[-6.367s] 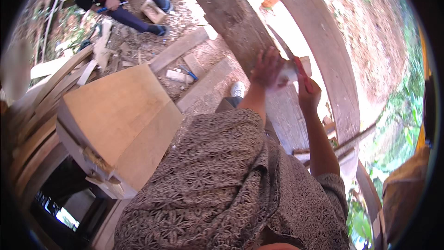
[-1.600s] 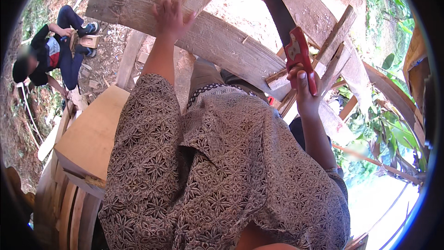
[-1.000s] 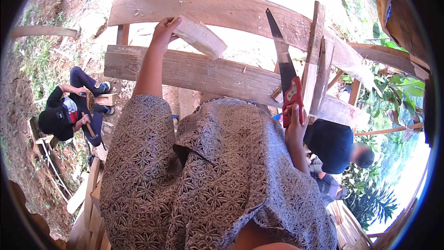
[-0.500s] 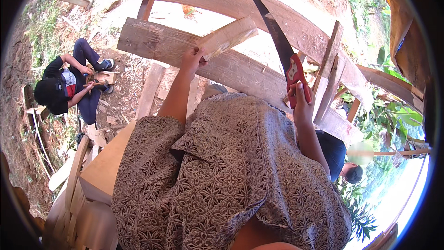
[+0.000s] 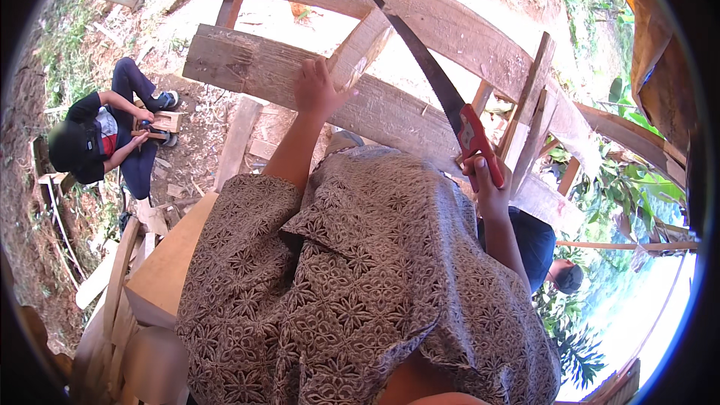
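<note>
My left hand [image 5: 319, 90] grips a short wooden block [image 5: 361, 46] by its near left side, with the thumb under its near end. The block is tilted across the near plank [image 5: 262, 75] of a bench made of two long boards; its far end reaches toward the far plank [image 5: 420, 11]. In my right hand [image 5: 489, 176] is a pruning saw with a red handle [image 5: 478, 135]. Its dark toothed blade [image 5: 427, 64] slants up to the left, with the tip near the block's far end. Whether the blade touches the block I cannot tell.
On the left a person in dark clothes [image 5: 97, 135] sits working on a piece of wood. Another person [image 5: 544, 262] is at the lower right. Upright wooden slats [image 5: 534, 105] stand by the saw handle. Large boards [image 5: 169, 262] lie at the lower left.
The block has turned steeper, its far end swinging left and away. My left hand's grip has rotated with it. The saw has moved left, its tip coming to the block's far end.
</note>
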`<state>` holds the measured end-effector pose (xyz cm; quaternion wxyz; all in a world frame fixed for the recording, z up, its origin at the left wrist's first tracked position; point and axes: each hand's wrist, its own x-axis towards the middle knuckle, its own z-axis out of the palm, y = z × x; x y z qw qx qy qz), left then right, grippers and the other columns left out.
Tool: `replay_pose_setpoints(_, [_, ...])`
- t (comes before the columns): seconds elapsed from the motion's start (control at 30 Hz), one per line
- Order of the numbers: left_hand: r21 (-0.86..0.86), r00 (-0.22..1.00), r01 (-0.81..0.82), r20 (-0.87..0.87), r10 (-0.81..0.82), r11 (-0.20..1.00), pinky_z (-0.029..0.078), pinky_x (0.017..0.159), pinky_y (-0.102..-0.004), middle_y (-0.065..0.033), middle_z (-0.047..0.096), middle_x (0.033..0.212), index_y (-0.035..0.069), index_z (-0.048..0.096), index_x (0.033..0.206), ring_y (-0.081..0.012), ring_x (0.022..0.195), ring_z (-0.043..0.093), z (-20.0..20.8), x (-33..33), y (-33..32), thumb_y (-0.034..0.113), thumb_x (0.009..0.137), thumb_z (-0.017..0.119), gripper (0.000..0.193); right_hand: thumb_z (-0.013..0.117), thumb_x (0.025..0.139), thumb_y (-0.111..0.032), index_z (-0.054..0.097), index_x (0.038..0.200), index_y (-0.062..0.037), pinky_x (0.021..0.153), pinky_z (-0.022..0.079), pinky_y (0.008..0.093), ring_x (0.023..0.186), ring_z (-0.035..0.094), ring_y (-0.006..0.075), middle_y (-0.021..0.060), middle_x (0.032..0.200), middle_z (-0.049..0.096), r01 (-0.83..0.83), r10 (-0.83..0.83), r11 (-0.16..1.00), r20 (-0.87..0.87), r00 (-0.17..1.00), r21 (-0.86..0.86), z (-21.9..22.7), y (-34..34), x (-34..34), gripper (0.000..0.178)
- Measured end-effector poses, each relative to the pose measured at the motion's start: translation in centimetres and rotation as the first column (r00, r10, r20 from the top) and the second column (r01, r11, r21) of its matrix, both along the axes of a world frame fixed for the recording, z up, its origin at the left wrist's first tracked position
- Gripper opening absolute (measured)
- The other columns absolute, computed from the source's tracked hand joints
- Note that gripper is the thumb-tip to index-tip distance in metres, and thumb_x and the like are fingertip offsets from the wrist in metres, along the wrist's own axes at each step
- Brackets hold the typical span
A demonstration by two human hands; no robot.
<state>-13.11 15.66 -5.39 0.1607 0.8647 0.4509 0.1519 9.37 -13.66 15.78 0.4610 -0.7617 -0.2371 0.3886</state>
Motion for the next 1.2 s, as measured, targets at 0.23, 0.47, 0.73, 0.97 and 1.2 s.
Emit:
replay_pose_setpoints(0.23, [-0.120,0.987,-0.119,-0.118,0.105,0.986,0.047,0.093,-0.0514,-0.0213,0.060,0.114,-0.001,0.054,0.121,-0.0372,0.110,0.059,-0.2,3.5,-0.6,0.044,0.073,0.087,0.075,0.065,0.103,-0.033,0.073,0.100,0.0025,0.070,0.051,0.0278,0.076,0.066,0.0103,0.0038,0.080,0.070,-0.137,0.136,0.991,-0.078,0.988,-0.010,0.2,2.1,-0.4,0.037])
replay_pose_setpoints(0.47, [-0.101,0.982,-0.161,-0.115,0.149,0.982,0.042,0.101,-0.0532,-0.0233,0.055,0.125,-0.002,0.052,0.127,-0.0367,0.121,0.054,-0.7,3.7,-1.1,0.051,0.076,0.083,0.081,0.070,0.099,-0.025,0.076,0.091,-0.0013,0.061,0.048,0.0288,0.067,0.062,0.0095,0.0036,0.073,0.069,-0.340,0.351,0.931,0.064,0.934,-0.136,0.5,5.2,1.4,0.026])
replay_pose_setpoints(0.73, [0.048,0.935,-0.351,0.069,0.347,0.935,0.041,0.091,-0.0536,-0.0141,0.053,0.115,0.006,0.053,0.114,-0.0347,0.109,0.054,-5.1,4.7,0.5,0.040,0.094,0.060,0.040,0.073,0.095,-0.020,0.075,0.086,-0.0025,0.062,0.050,0.0307,0.066,0.063,0.0115,0.0059,0.073,0.070,-0.490,0.515,0.853,0.131,0.847,-0.182,2.7,8.5,4.3,0.020])
replay_pose_setpoints(0.97, [-0.018,0.836,-0.549,-0.018,0.549,0.836,0.039,0.091,-0.0524,-0.0130,0.055,0.111,0.009,0.056,0.103,-0.0341,0.105,0.055,-6.6,7.1,0.4,0.028,0.095,0.053,0.021,0.072,0.095,-0.020,0.073,0.082,-0.0028,0.056,0.047,0.0295,0.059,0.060,0.0102,0.0029,0.065,0.064,-0.543,0.570,0.818,0.139,0.810,-0.188,2.4,9.4,6.2,0.022])
replay_pose_setpoints(1.2, [-0.037,0.838,-0.546,-0.051,0.544,0.837,0.038,0.091,-0.0516,-0.0103,0.057,0.107,0.012,0.057,0.100,-0.0325,0.103,0.056,-5.9,7.2,0.4,0.029,0.096,0.051,0.019,0.071,0.096,-0.019,0.072,0.081,-0.0021,0.056,0.047,0.0295,0.060,0.062,0.0115,0.0039,0.066,0.065,-0.586,0.601,0.799,0.166,0.782,-0.135,1.9,9.0,7.2,0.022])
